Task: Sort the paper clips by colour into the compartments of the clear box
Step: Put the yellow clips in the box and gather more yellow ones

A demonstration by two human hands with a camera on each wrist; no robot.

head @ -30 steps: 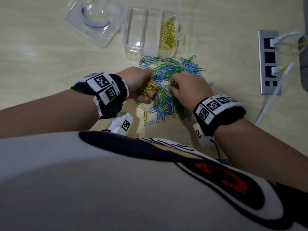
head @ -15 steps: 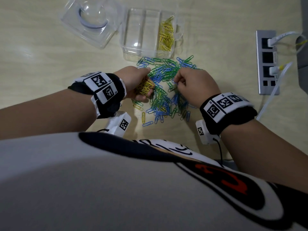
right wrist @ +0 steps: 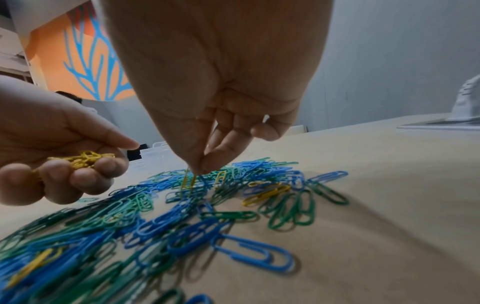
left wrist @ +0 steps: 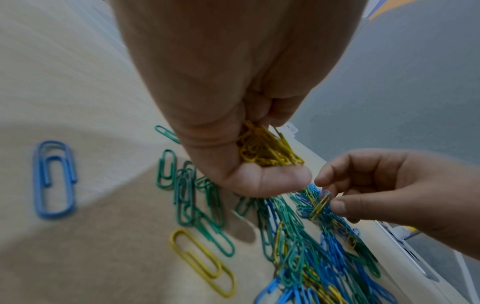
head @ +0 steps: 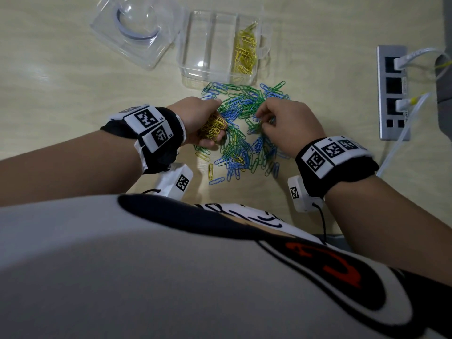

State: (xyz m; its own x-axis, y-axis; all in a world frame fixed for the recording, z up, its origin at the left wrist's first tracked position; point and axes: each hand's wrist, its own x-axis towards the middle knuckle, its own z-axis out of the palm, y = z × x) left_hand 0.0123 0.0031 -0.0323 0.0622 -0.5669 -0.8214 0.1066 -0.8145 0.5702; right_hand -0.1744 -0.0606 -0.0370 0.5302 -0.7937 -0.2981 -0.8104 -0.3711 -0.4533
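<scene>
A pile of blue, green and yellow paper clips (head: 241, 133) lies on the table just in front of the clear box (head: 210, 69). Yellow clips (head: 244, 53) fill the box's right compartment; the other compartments look bare. My left hand (head: 200, 121) cups a bunch of yellow clips (head: 212, 127) (left wrist: 265, 150) at the pile's left edge. Over the pile's right side, my right hand (head: 281, 123) pinches one yellow clip (left wrist: 320, 206) (right wrist: 188, 181) between thumb and forefinger.
The box's clear lid (head: 137, 30) lies open at the back left. A grey power strip (head: 392, 94) with white cables (head: 406, 133) sits at the right. Single yellow (head: 210, 171) and blue (head: 216, 181) clips lie near the front of the pile.
My right hand has shifted right and back over the pile and lifted a yellow clip out of it. The left hand has stayed put with its yellow bunch.
</scene>
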